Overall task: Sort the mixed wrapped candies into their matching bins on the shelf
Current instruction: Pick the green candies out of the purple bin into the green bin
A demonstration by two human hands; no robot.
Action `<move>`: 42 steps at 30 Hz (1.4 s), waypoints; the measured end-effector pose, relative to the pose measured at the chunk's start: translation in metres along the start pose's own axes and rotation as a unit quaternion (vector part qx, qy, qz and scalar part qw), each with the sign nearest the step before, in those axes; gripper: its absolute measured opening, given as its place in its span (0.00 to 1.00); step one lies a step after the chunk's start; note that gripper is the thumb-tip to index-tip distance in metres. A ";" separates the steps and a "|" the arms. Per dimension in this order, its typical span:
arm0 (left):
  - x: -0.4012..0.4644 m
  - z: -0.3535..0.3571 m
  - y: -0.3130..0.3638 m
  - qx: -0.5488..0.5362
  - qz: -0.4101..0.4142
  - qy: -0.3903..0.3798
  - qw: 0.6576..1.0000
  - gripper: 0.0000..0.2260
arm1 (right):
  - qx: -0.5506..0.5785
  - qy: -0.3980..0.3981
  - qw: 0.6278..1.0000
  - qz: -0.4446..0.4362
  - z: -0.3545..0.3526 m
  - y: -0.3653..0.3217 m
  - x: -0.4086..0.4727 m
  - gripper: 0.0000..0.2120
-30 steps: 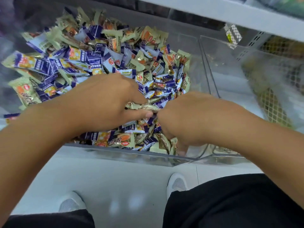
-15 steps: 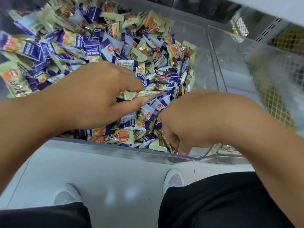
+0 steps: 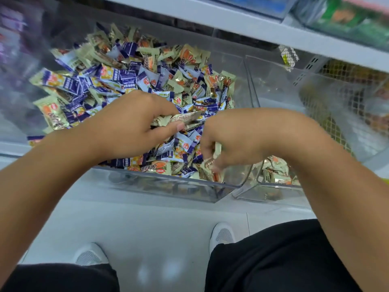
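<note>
- Since half a second ago the right hand (image 3: 237, 138) has lifted slightly off the near right corner of the heap, and the camera has tipped up so more of the shelf edge (image 3: 242, 24) above shows; the left hand (image 3: 130, 125) stays over the middle of the heap.
- Left hand: fingers curled down, thumb and fingers pinching a small bunch of pale green wrapped candies (image 3: 181, 119).
- Right hand: fingers curled under, gripping a few pale green candies (image 3: 210, 162) at its fingertips, just above the near wall.
- Clear plastic bin (image 3: 168, 187) on the left: piled high with mixed wrapped candies (image 3: 130, 79), purple-and-white ones among pale green ones with orange print.
- Second clear bin (image 3: 271, 192) touching it on the right: a small cluster of pale green candies (image 3: 275, 169) in its near corner only, the far floor bare.
- Farther right, a blurred bin of yellowish net-wrapped items (image 3: 345, 106).
- Below: grey floor, two white shoes (image 3: 222, 236), black trousers.
</note>
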State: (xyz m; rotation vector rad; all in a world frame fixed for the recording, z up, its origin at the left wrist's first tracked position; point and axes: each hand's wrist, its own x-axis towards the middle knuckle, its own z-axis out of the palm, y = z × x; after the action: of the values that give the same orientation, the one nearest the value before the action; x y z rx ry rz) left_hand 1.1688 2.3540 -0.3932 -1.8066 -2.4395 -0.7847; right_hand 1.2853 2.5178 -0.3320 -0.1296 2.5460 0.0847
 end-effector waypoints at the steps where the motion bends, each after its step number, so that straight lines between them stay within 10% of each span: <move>1: -0.001 -0.002 0.003 -0.007 -0.003 0.022 1.000 0.17 | 0.032 0.062 0.998 -0.007 -0.003 0.006 -0.008 0.09; 7: 0.006 -0.019 0.044 -0.100 -0.057 0.109 0.987 0.12 | 0.312 0.238 0.919 -0.034 0.000 0.044 -0.074 0.06; 13: 0.067 -0.015 0.114 -0.196 -0.067 0.018 0.978 0.13 | 0.758 0.185 0.606 0.154 0.046 0.091 -0.093 0.12; 18: 0.139 0.021 0.145 -0.030 -0.051 -0.075 0.995 0.18 | 0.791 0.210 0.532 0.216 0.060 0.126 -0.093 0.09; 20: 0.146 0.025 0.146 -0.021 -0.046 -0.110 0.993 0.18 | 0.772 0.217 0.551 0.233 0.063 0.134 -0.095 0.14; 26: 0.082 -0.025 0.109 -0.089 -0.031 -0.007 0.996 0.13 | 0.531 0.331 0.756 0.191 0.038 0.103 -0.097 0.13; 29: 0.037 -0.043 0.078 -0.172 -0.100 -0.135 0.971 0.07 | 0.600 0.289 0.744 0.054 0.015 0.058 -0.085 0.15; 33: 0.011 -0.036 0.038 -0.163 -0.144 -0.093 0.972 0.04 | 0.543 0.315 0.777 0.048 -0.003 0.042 -0.067 0.15; 38: 0.011 -0.031 0.034 -0.125 -0.104 -0.213 0.964 0.03 | 0.209 0.106 0.972 -0.025 -0.011 0.007 -0.029 0.08; 42: 0.004 -0.022 0.034 -0.125 -0.078 -0.266 0.952 0.08 | 0.014 -0.023 0.999 0.028 -0.011 -0.010 0.004 0.15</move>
State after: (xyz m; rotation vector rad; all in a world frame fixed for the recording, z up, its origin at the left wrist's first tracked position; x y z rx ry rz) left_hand 1.1917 2.3557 -0.3593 -2.1741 -2.9614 -0.7160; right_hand 1.2767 2.5069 -0.3257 -0.0447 2.5046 0.0744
